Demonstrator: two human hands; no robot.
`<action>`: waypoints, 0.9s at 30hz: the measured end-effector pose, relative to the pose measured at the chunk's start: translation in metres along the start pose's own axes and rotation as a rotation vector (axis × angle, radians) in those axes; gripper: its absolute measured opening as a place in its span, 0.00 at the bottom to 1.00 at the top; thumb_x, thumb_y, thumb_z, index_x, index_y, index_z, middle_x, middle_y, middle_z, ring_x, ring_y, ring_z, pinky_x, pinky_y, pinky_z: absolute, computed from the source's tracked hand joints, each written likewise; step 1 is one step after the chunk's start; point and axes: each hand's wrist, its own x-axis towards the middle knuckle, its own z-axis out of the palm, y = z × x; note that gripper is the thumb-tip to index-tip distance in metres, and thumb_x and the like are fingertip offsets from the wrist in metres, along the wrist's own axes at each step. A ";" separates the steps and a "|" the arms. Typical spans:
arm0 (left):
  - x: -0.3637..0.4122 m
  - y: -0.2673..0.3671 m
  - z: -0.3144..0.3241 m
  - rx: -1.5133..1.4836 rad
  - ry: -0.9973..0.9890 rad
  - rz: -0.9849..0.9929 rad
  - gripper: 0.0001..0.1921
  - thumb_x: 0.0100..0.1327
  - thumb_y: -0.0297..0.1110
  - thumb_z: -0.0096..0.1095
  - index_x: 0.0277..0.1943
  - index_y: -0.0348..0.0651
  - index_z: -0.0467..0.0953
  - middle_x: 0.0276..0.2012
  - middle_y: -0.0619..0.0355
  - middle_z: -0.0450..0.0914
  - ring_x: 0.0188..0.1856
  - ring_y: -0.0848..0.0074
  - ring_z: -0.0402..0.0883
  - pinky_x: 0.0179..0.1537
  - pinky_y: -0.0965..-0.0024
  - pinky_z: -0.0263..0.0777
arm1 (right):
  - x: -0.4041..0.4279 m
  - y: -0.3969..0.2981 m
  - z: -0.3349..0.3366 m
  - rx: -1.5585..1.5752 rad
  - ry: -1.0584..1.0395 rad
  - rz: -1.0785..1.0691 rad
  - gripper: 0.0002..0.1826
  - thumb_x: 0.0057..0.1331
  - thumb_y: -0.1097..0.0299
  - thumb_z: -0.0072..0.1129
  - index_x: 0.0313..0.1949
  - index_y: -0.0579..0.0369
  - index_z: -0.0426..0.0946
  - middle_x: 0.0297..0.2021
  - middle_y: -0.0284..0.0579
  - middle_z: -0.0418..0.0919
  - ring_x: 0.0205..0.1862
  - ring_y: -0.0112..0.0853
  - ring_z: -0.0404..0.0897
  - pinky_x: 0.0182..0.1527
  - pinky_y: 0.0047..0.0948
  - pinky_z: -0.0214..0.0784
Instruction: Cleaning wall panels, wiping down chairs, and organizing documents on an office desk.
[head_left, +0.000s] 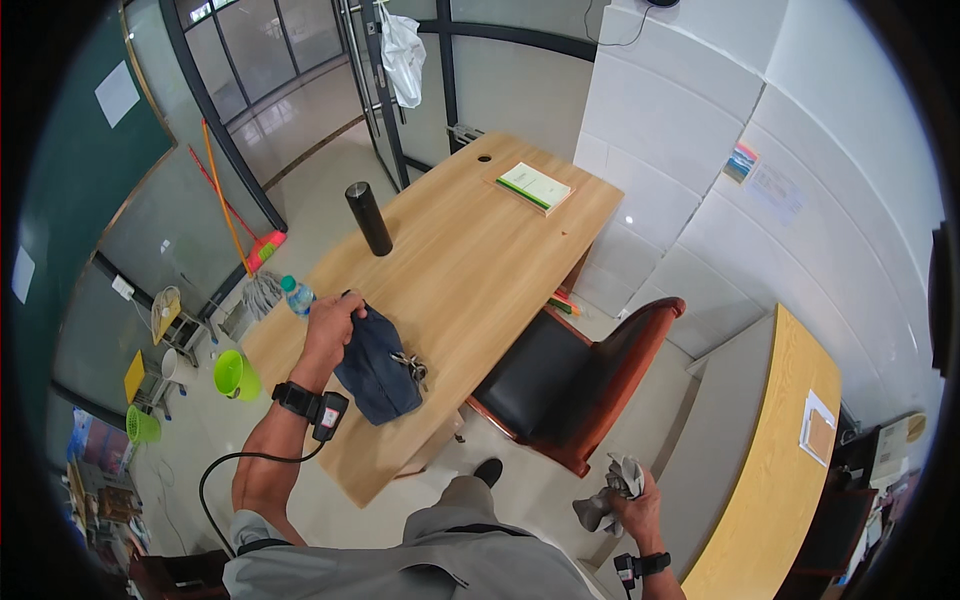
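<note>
My left hand (335, 324) grips the upper end of a dark blue fabric pouch (377, 367) over the near part of a wooden desk (442, 262). A bunch of keys (414, 368) hangs at the pouch's right side. Whether the pouch rests on the desktop or is lifted off it, I cannot tell. Close beyond my left hand stands a plastic water bottle (298, 295) with a green cap. A black vacuum flask (369, 219) is farther along the same desk edge. Down at my right side, my right hand (637, 504) clutches a crumpled grey cloth (611, 496).
A black leather chair (570, 382) with a wooden frame stands at the desk's right side. Notebooks (534, 187) lie at the far end. Left on the floor are a green bucket (236, 375), a mop (262, 292) and a red broom (266, 250). A wooden counter (780, 420) curves along my right.
</note>
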 end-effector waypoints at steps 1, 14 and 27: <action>0.003 0.006 0.008 0.001 -0.026 -0.003 0.12 0.62 0.35 0.62 0.27 0.36 0.78 0.24 0.58 0.78 0.14 0.81 0.63 0.15 0.74 0.53 | 0.005 -0.002 0.001 0.000 -0.012 -0.003 0.28 0.53 0.82 0.65 0.56 0.59 0.76 0.47 0.41 0.83 0.50 0.30 0.82 0.56 0.32 0.75; 0.144 0.085 0.165 -0.220 -0.205 0.062 0.10 0.62 0.32 0.59 0.28 0.35 0.78 0.25 0.57 0.79 0.18 0.79 0.66 0.17 0.73 0.61 | 0.037 -0.026 0.004 0.059 0.069 0.056 0.28 0.51 0.83 0.64 0.54 0.58 0.77 0.47 0.41 0.83 0.49 0.31 0.82 0.56 0.31 0.74; 0.251 0.084 0.310 -0.276 -0.147 0.048 0.12 0.57 0.33 0.61 0.21 0.38 0.73 0.22 0.58 0.74 0.22 0.74 0.71 0.19 0.72 0.67 | 0.020 -0.014 -0.002 -0.013 0.205 0.174 0.29 0.51 0.81 0.64 0.55 0.58 0.76 0.45 0.42 0.84 0.48 0.31 0.82 0.55 0.32 0.74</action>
